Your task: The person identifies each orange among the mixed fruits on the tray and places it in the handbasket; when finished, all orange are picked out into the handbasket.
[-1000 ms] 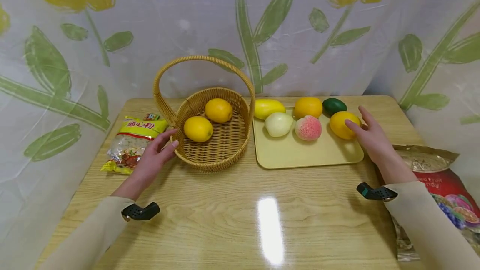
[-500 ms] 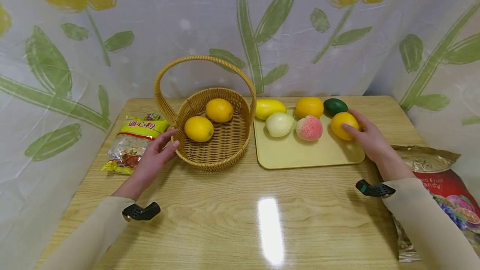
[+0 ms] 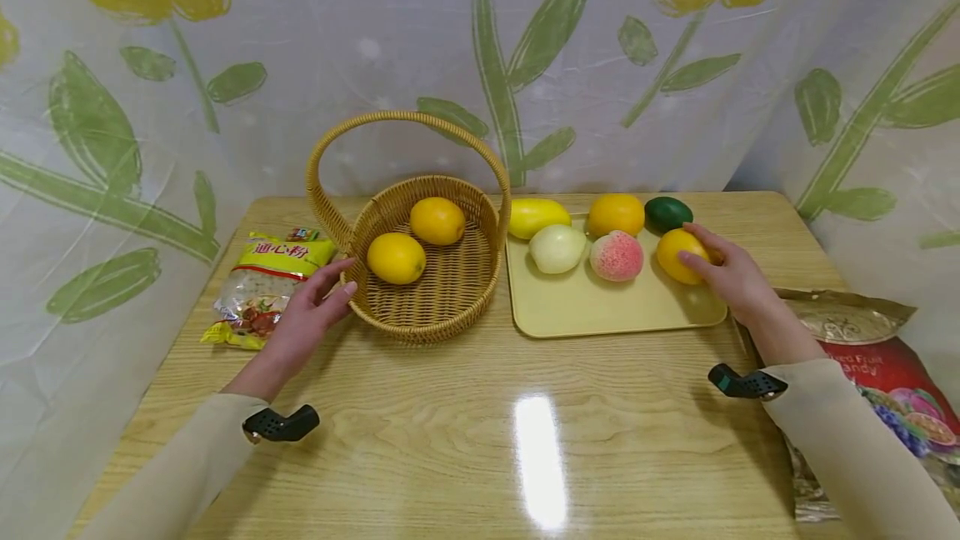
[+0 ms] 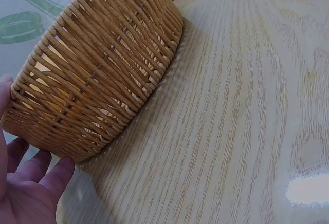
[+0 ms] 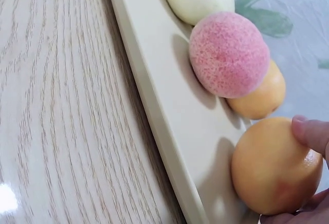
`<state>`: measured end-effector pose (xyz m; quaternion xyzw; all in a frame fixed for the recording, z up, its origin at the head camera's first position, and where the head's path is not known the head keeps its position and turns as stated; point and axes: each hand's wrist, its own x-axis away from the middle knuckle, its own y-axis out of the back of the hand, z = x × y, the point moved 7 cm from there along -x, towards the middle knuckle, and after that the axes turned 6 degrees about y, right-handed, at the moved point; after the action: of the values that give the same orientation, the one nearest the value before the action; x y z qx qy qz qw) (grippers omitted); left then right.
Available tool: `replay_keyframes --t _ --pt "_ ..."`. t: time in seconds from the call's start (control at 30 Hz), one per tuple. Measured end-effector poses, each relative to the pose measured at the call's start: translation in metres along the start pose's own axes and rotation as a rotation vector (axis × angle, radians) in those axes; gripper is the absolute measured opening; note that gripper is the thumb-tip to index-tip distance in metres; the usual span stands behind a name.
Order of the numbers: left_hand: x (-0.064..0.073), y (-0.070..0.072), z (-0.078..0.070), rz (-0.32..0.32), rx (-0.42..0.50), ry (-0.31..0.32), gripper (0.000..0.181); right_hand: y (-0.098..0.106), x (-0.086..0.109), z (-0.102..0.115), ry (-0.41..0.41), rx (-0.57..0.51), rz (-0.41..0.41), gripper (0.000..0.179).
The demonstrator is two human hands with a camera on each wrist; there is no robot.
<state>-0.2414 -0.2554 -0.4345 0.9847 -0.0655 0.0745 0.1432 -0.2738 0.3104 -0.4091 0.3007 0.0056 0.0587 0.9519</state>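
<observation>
My right hand (image 3: 735,280) grips an orange (image 3: 681,256) at the right end of a pale yellow tray (image 3: 592,317), thumb on its near side and fingers behind it. In the right wrist view the thumb presses on the orange (image 5: 275,165), close over the tray. My left hand (image 3: 311,307) rests against the left side of a wicker basket (image 3: 427,332) with a tall handle, its fingers loosely spread. The left wrist view shows its fingertips at the woven wall (image 4: 103,70). Inside the basket lie two orange-yellow oval fruits (image 3: 396,257).
Also on the tray are a pink peach (image 3: 617,256), a pale green fruit (image 3: 557,249), a yellow oblong fruit (image 3: 538,217), another orange (image 3: 616,214) and a dark green fruit (image 3: 668,213). A pasta bag (image 3: 273,286) lies left, a red candy bag (image 3: 873,373) right.
My right hand has come in from the right, taken hold of the orange and tilted or shifted it slightly toward me. The left hand and basket stay put.
</observation>
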Motion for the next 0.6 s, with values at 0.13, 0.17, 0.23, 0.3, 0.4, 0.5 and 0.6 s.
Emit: replay_keyframes --t 0.13,0.17,0.23,0.3,0.4,0.5,0.6 --pt "0.0 0.0003 -0.0004 -0.005 -0.007 0.0 0.064 -0.0011 -0.0014 -0.0005 -0.006 0.005 0.006 0.065" --pt "-0.0001 0.0006 -0.0004 -0.007 -0.009 0.0 0.064 -0.0013 -0.0018 -0.0007 -0.009 0.005 0.005 0.065" --pt "-0.0003 0.0009 -0.0005 -0.009 -0.016 -0.001 0.063 -0.0014 -0.0028 -0.0017 -0.014 0.004 0.0 0.066" --pt "-0.0003 0.0012 -0.0007 -0.009 -0.021 -0.002 0.062 -0.0015 -0.0034 -0.0029 -0.017 0.001 -0.008 0.066" --pt "-0.0003 0.0014 -0.0009 -0.009 -0.026 -0.005 0.062 -0.0012 -0.0041 -0.0042 -0.014 0.001 -0.024 0.068" --pt "-0.0004 0.0012 -0.0009 -0.006 -0.023 -0.009 0.064 -0.0007 -0.0041 -0.0054 -0.011 0.003 -0.032 0.07" --pt "-0.0007 0.0006 -0.0007 -0.001 -0.012 -0.014 0.064 -0.0006 -0.0037 -0.0066 -0.007 0.005 -0.022 0.071"
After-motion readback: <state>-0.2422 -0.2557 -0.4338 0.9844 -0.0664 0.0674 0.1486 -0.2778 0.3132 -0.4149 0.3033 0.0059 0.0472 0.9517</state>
